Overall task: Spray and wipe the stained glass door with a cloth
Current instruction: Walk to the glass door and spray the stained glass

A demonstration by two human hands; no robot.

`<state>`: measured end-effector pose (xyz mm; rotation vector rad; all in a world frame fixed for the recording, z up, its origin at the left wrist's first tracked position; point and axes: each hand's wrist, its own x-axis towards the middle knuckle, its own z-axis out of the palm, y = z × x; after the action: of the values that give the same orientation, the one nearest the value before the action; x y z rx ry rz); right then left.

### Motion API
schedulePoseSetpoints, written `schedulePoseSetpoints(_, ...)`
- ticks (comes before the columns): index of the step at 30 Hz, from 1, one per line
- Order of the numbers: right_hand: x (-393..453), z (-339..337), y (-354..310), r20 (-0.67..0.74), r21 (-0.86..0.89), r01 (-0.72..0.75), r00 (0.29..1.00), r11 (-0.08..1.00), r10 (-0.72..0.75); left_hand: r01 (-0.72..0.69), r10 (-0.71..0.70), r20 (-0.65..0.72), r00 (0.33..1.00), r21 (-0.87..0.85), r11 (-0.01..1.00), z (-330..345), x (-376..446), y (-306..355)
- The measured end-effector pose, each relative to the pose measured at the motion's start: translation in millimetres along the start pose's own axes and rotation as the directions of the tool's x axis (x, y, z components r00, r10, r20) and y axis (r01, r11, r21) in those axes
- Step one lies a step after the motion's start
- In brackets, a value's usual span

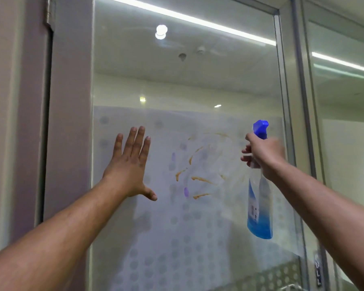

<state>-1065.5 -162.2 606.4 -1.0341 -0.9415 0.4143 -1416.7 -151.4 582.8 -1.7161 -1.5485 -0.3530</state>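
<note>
glass door [187,85]: 1 | spray bottle [260,206]: 1 | hands: 2 | cloth: 0 visible

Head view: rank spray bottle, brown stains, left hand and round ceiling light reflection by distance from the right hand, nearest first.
1. Spray bottle: gripped in the right hand.
2. Brown stains: on the glass, just left of it.
3. Left hand: flat on the glass, beyond the stains.
4. Round light reflection: high up on the glass, farthest in the picture.

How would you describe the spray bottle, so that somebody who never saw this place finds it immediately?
Look at the glass door, at its right side near the metal frame. There the right hand holds the spray bottle upright. It alone is clear plastic with blue liquid at the bottom and a blue nozzle.
</note>
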Motion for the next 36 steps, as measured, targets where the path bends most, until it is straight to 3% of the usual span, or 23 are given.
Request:
schedulePoseSetpoints(4,-18.4,14.9,1.8,0.05,-0.031,0.025,0.998,0.999,-0.023,0.0,0.0,0.01,1.0,0.004,1.0,-0.5,-1.1,0.3)
schedulePoseSetpoints(11,-78.4,77.1,-29.7,0.307,-0.033,0.224,0.93,0.974,-0.204,0.017,-0.019,0.041,0.999,0.043,0.999,-3.6,-1.9,3.8)
schedulePoseSetpoints(16,-102.5,103.1,-33.9,0.399,-0.087,0.238,0.898,0.967,-0.185,0.031,-0.036,0.069,0.997,0.076,0.997,-8.1,-3.3,5.9)
schedulePoseSetpoints(26,-115.9,100.4,4.1,0.464,-0.15,0.275,0.868,0.95,-0.178,0.033,-0.037,0.057,0.998,0.08,0.996,-7.8,-5.3,6.2)
schedulePoseSetpoints(36,-108.2,55.1,34.4,0.526,-0.274,0.326,0.838,0.905,-0.143,0.029,-0.033,0.054,0.998,0.076,0.997,-7.0,-5.5,5.4)
